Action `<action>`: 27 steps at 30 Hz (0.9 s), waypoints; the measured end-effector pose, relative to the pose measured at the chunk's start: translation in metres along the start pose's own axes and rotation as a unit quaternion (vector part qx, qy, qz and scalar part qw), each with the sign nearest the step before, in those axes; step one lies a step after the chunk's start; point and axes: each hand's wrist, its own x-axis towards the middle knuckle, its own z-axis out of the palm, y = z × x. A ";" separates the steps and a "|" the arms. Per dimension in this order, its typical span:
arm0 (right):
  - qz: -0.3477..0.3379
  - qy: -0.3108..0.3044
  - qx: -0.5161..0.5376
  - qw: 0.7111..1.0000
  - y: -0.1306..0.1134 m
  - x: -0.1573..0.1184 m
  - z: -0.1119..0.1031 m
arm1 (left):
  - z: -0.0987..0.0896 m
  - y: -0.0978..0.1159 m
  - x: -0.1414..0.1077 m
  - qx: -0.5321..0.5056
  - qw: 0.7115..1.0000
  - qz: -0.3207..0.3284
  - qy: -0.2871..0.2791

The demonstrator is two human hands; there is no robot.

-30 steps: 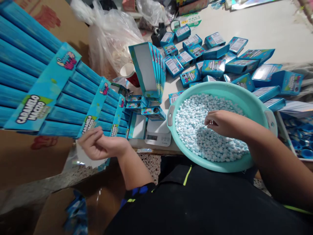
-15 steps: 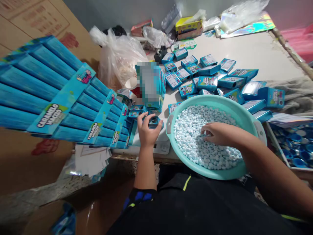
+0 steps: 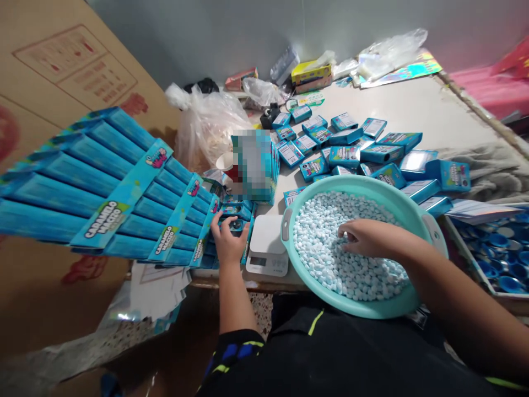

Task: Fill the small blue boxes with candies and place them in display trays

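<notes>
My left hand has its thumb and fingers around a small blue box. That box sits at the front of a row of similar boxes, beside the white digital scale, whose platform is bare. A turquoise basin full of small pale blue-white candies stands in front of my body. Inside it, my right hand has its fingers curled, with the fingertips down at the candies. What lies within those fingers is mostly hidden.
Stacked blue display cartons fan out at left before a large cardboard box. Many closed blue boxes lie behind the basin. A tray of blue lids is at right. Plastic bags and a white cup stand behind.
My left hand has moved left off the scale with the small blue box, bringing it to the row of boxes. My right hand stays in the candies. The view has shifted slightly.
</notes>
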 end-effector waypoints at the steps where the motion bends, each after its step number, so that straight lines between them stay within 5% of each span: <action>1: -0.001 0.006 0.005 1.000 -0.001 -0.001 -0.001 | 0.002 -0.002 0.000 -0.006 1.000 -0.010 -0.002; 9: -0.028 0.047 0.008 0.998 0.001 -0.002 0.002 | 0.017 -0.011 0.001 0.042 0.997 -0.019 -0.059; 15: -0.115 0.173 -0.014 0.978 -0.002 -0.004 0.003 | 0.007 0.016 -0.004 0.112 0.984 -0.135 -0.011; 20: -0.056 0.086 -0.079 0.992 0.002 0.000 0.011 | 0.012 0.018 -0.008 0.103 0.942 -0.298 -0.118; 24: -0.090 0.059 -0.085 0.991 -0.005 -0.001 0.010 | 0.005 0.015 -0.009 0.087 0.938 -0.275 -0.191; 27: -0.104 0.050 -0.098 0.988 -0.017 -0.012 0.006 | -0.011 0.027 -0.007 0.097 0.947 -0.242 -0.188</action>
